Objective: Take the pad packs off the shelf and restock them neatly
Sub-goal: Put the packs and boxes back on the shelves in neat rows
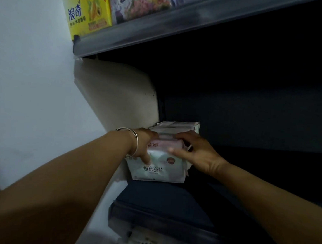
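Pad packs in soft white and pink plastic wrap (160,159) sit bunched at the left end of a dark shelf (171,199), pushed up against the pale side panel (118,95) that closes the shelf on that side. The front pack, white with a mint tint and dark printed characters, stands on edge facing outward; a pink pack lies against its top, and more white packs (178,127) stand just behind, nearer the shelf's dark back. The left hand (146,145), with a thin metal bangle (135,142) round its wrist, grips the left side of the front packs, thumb pressed on the printed face and fingers curled over the top. The right hand (194,151) holds the same bundle from its right side, fingers laid over the top and thumb reaching across the front face, so both hands clasp the packs between them. Above the shelf, a grey metal upper shelf edge (161,26) runs at a slant; on it stand a yellow carton with blue characters and a fruit picture (87,11) and, just right of it, a purple flowered box (142,3). Below the shelf's front lip, blurred white wrapped packages (140,242) show on a lower level.
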Motion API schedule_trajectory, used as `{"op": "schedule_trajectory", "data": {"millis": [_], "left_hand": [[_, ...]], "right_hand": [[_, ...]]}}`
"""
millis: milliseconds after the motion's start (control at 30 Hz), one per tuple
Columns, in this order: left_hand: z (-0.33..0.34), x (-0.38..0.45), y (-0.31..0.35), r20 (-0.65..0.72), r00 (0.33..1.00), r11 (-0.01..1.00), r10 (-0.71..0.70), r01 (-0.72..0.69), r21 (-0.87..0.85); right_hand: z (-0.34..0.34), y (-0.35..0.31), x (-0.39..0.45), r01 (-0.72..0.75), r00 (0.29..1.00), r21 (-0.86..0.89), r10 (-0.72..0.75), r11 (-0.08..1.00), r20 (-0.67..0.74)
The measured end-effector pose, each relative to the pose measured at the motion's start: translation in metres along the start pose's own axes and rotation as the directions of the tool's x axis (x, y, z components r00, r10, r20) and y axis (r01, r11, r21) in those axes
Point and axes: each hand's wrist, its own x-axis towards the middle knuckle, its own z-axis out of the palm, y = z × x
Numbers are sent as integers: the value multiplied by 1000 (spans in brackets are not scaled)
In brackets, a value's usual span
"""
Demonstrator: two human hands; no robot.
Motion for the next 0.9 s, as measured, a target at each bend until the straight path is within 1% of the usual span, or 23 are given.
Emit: {"op": "schedule_trajectory", "data": {"millis": [33,100,233,333,433,533,633,733,900], "left_hand": [[2,1,0,-6,1000,1000,1,-1,3],[5,3,1,-39,999,1000,8,-7,18],[10,4,0,-133,991,996,4,7,87],[13,0,-7,-166,986,990,-20,43,135],[18,-8,-10,-198,979,987,-50,79,142],[23,-19,-11,-237,969,983,-74,111,147],[25,-32,-10,-258,963,987,-81,113,110],[26,-51,-5,-243,966,995,-84,96,36],[32,-77,5,-232,968,996,-94,93,-15]], "right_hand": [[4,1,-1,13,1000,-86,-11,996,23],[12,2,1,37,999,-198,-38,979,0],[19,2,4,1,997,-261,-22,965,-76],[21,1,2,-7,997,-269,-14,963,-75],[19,-2,2,-28,998,-284,10,958,-65],[21,-6,4,-53,998,-347,40,936,-43],[26,-9,5,-82,996,-395,66,915,-55],[29,-13,8,-105,994,-415,88,904,-60],[27,-14,8,-114,993,-488,106,865,-43]]}}
